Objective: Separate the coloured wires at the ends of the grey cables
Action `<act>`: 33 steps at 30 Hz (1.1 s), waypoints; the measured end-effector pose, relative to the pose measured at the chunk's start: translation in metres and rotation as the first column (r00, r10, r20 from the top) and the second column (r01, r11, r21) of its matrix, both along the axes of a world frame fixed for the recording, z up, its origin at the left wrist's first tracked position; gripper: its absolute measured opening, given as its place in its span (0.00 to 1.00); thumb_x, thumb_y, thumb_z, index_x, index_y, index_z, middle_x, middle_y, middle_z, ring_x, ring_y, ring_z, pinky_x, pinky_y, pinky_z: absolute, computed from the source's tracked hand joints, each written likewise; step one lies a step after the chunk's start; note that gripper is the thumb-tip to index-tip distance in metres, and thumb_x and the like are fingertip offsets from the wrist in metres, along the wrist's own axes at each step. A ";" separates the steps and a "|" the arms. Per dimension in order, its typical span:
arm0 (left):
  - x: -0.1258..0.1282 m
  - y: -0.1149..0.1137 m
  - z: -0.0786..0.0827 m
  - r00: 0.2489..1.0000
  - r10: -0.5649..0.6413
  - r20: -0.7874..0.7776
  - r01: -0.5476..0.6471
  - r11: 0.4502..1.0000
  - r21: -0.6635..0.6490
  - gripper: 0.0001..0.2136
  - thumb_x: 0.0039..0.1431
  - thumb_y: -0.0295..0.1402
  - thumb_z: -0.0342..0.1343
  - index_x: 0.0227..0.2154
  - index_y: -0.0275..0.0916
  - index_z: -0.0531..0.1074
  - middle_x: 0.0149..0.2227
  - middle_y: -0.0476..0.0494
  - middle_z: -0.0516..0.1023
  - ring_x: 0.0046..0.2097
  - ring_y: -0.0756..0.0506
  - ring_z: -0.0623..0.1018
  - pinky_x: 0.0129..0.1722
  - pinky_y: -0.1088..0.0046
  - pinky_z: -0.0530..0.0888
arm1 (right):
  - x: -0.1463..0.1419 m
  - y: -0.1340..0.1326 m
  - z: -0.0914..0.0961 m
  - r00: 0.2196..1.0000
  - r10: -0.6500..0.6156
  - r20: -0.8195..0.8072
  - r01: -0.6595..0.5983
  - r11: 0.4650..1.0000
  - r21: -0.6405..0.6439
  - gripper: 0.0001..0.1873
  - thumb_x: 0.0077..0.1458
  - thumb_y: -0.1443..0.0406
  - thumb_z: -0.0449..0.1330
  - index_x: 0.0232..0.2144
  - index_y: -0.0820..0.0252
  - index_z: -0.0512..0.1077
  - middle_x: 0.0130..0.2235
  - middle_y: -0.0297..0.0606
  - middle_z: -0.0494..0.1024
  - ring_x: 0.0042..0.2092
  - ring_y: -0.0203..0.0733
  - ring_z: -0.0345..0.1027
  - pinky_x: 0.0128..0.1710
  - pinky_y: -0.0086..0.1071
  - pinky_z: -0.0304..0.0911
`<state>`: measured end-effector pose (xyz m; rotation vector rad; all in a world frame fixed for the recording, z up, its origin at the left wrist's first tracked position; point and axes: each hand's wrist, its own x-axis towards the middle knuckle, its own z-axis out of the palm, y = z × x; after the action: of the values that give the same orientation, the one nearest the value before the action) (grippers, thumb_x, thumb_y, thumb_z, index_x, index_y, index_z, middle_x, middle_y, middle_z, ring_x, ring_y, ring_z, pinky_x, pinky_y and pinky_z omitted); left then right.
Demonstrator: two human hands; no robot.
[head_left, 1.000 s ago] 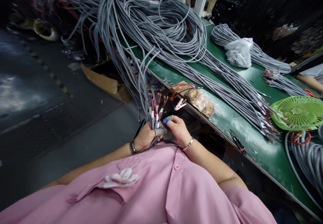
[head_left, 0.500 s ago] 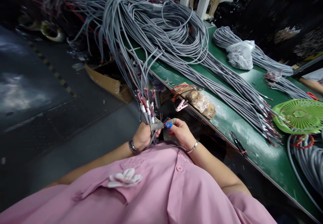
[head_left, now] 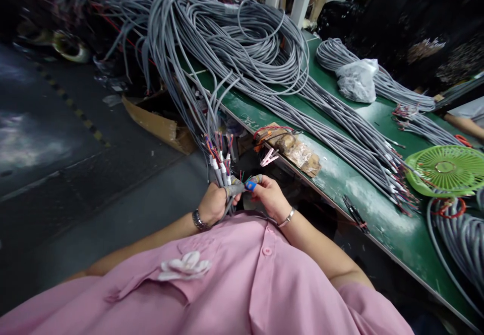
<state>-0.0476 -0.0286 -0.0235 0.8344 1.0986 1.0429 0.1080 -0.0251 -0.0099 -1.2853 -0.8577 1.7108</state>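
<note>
My left hand [head_left: 212, 202] is closed around a bunch of grey cables [head_left: 220, 174], whose stripped ends point up and away, with coloured wires [head_left: 218, 146] fanning out above white sleeves. Its thumb and some fingers carry grey wrapping. My right hand [head_left: 270, 196] pinches thin coloured wires [head_left: 242, 177] close to the left thumb; a blue cover is on its thumb and a wrap on its index finger. The fingertips of both hands nearly meet. Exactly where the pinched wires run between the fingers is hidden.
A green table [head_left: 351, 194] bears a big coil of grey cables [head_left: 242, 43], a plastic bag [head_left: 357, 80], a green fan [head_left: 446, 170] and black pliers-like tools [head_left: 355, 214]. A taped block [head_left: 298, 151] and pink clip [head_left: 268, 157] sit at its edge. Another person's arm [head_left: 467, 123] shows at right.
The view has shifted slightly, so the table and cables appear a little further left. My right thumb has turned slightly at the wires; my left hand keeps its hold on the cables.
</note>
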 end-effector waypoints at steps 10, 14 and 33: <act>-0.001 0.002 -0.003 0.996 0.072 0.044 -0.072 0.997 0.001 0.08 0.46 0.31 0.60 0.16 0.35 0.70 0.15 0.50 0.68 0.18 0.53 0.65 0.19 0.76 0.62 | -0.002 -0.009 -0.009 0.991 0.033 -0.133 -0.046 0.995 -0.092 0.19 0.37 0.56 0.72 0.23 0.61 0.69 0.19 0.26 0.67 0.20 0.29 0.57 0.23 0.27 0.59; -0.009 0.010 0.002 0.995 -0.025 0.099 0.026 1.000 -0.009 0.10 0.45 0.32 0.60 0.14 0.35 0.68 0.13 0.49 0.66 0.15 0.54 0.63 0.17 0.77 0.59 | 0.008 -0.008 -0.008 0.980 0.072 -0.185 -0.086 0.994 -0.067 0.22 0.38 0.52 0.72 0.25 0.61 0.70 0.23 0.29 0.71 0.22 0.29 0.59 0.25 0.28 0.60; 0.012 0.057 0.016 0.820 -0.380 0.428 0.483 0.860 -0.163 0.04 0.39 0.28 0.61 0.21 0.33 0.73 0.10 0.49 0.66 0.11 0.54 0.62 0.12 0.79 0.58 | 0.028 0.049 -0.014 0.908 -0.148 -0.392 0.188 0.980 0.065 0.26 0.49 0.43 0.62 0.33 0.62 0.74 0.31 0.35 0.76 0.28 0.31 0.65 0.28 0.26 0.66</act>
<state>-0.0357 0.0281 -0.0078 0.5912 0.6464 0.6132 0.1358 0.0242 -0.0236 -0.8820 -0.5743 1.6814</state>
